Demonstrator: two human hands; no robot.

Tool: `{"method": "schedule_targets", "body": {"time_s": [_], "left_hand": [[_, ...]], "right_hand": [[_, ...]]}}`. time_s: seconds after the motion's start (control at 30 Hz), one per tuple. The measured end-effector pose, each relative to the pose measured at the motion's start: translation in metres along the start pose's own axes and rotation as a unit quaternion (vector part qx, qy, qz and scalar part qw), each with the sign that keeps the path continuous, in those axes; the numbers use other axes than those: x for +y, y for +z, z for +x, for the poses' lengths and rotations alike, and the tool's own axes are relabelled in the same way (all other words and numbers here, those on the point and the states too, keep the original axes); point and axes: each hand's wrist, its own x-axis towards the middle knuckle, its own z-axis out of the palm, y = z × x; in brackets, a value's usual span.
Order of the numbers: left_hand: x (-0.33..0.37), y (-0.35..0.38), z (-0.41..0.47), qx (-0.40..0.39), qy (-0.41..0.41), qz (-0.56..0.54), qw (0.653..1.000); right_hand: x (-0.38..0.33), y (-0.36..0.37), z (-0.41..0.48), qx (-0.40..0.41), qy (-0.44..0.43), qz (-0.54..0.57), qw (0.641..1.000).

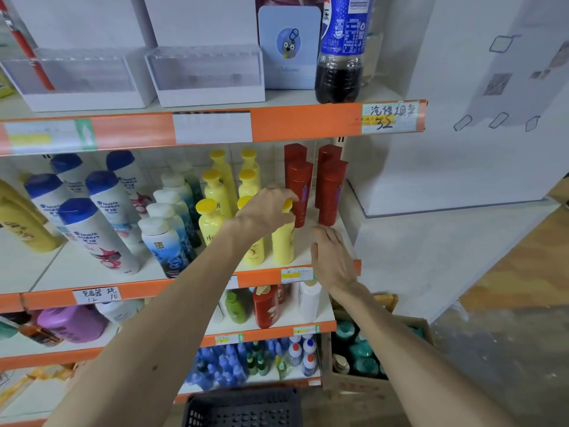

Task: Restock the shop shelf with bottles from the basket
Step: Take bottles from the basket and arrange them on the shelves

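- The shop shelf (92, 274) has white boards with orange edge strips. Its middle board carries rows of white, blue-patterned and yellow bottles, with 4 red bottles (300, 192) at the right end.
- The yellow bottle (283, 241) stands upright at the front of the yellow rows, just left of the red ones. I cannot tell whether its base is on the board or just above it.
- The left hand (264, 211) comes from above, fingers curled round the bottle's cap.
- The right hand (332, 257) holds nothing, fingers loosely straight, just right of the bottle and apart from it.
- The bottle's long axis is vertical, hanging below the left fingers, so letting go likely needs only a straight lift off the cap.
- The dark basket (243, 408) sits low, well below both hands.
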Motion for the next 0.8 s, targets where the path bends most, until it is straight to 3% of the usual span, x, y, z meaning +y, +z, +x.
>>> {"method": "schedule_targets", "body": {"time_s": [0.17, 0.43, 0.63, 0.8], "left_hand": [[0.006, 0.0, 0.001, 0.063, -0.036, 0.022, 0.997], [0.002, -0.022, 0.009, -0.037, 0.01, 0.06, 0.997], [0.0, -0.02, 0.012, -0.005, -0.003, 0.04, 0.999], [0.0, -0.02, 0.013, -0.021, 0.007, 0.035, 0.999]], "right_hand": [[-0.009, -0.024, 0.009, -0.012, -0.007, 0.007, 1.0], [-0.002, -0.035, -0.003, -0.055, 0.056, -0.013, 0.997], [0.004, -0.032, -0.015, -0.065, 0.079, -0.028, 0.994], [0.003, -0.03, -0.016, -0.08, 0.079, -0.037, 0.993]]}}
